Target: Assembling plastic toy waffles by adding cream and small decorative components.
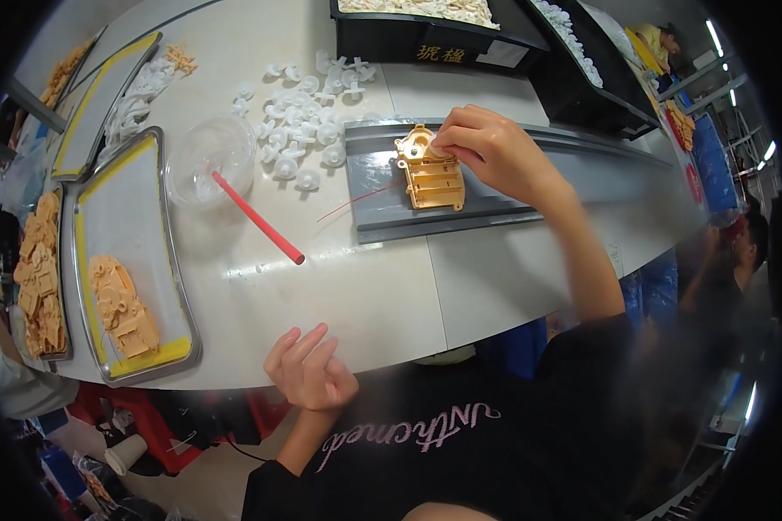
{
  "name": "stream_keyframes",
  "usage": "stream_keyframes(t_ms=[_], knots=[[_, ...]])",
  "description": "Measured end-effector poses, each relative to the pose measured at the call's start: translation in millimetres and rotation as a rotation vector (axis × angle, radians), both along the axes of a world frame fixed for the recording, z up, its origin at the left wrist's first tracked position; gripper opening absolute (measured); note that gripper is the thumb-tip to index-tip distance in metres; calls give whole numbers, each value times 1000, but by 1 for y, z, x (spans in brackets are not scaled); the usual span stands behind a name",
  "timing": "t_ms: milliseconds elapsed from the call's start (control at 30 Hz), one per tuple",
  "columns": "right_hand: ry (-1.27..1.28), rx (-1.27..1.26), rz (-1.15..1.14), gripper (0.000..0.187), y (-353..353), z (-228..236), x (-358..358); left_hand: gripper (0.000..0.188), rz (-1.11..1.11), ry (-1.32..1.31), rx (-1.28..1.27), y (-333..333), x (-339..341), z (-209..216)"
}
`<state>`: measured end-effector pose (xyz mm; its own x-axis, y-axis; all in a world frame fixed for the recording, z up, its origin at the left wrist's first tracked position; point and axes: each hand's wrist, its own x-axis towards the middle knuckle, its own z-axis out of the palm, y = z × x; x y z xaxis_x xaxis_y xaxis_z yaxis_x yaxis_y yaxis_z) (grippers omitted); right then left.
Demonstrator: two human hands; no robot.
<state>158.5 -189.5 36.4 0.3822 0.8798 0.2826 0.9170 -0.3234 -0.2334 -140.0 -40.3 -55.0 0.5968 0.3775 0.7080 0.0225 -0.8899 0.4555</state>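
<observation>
An orange-yellow plastic housing (434, 184) with ribbed compartments lies on a grey rail-like plate (530, 165). My right hand (491, 152) reaches over its upper right corner, thumb and fingers pinched together. A small pale round part seems to sit under the fingertips, but they partly cover it. A thin red wire (356, 202) trails left from the housing. Held just off the table's front edge, my left hand (313, 372) has loosely bent fingers, a little apart, with nothing in them.
White plastic gears (300, 126) lie loose left of the plate. Beside them stands a clear tub (204, 165) with a red stick (261, 219) leaning out. Metal-rimmed trays (178, 286) at left hold more orange parts (123, 308). Black bins (434, 45) of parts line the back.
</observation>
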Motion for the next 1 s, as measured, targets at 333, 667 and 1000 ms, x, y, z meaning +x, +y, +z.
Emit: stream_keyframes(t_ms=[333,667,1000], knots=[[-77,105,15,8,-3,11,-6,17,-2,19,-6,-1,3,-1],[-3,147,-914,41,-175,25,285,18,20,42,19,-2,-3,1],[306,-352,-756,34,-212,-13,338,17,36,32,2,-4,7,2]])
